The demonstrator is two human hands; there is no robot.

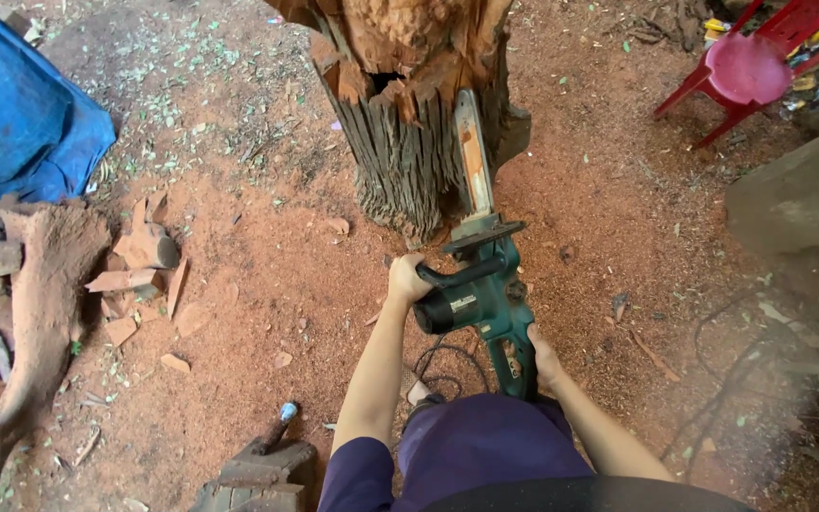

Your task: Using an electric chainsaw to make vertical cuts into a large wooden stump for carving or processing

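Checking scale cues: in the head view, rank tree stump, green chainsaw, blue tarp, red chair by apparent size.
1. tree stump
2. blue tarp, cut off by the frame edge, so close to the stump
3. green chainsaw, nearer the camera, so its rank is unsure
4. red chair, partly out of frame

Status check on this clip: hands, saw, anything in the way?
Left hand grips front handle, right hand on rear handle of green chainsaw. Bar against tree stump. Power cord trails near feet.

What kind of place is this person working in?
Probably an outdoor wood-cutting or carving yard. The ground is bare red earth strewn with sawdust, a hacked tree stump stands upright with an electric chainsaw held against it, and wood offcuts and logs lie heaped on the left.
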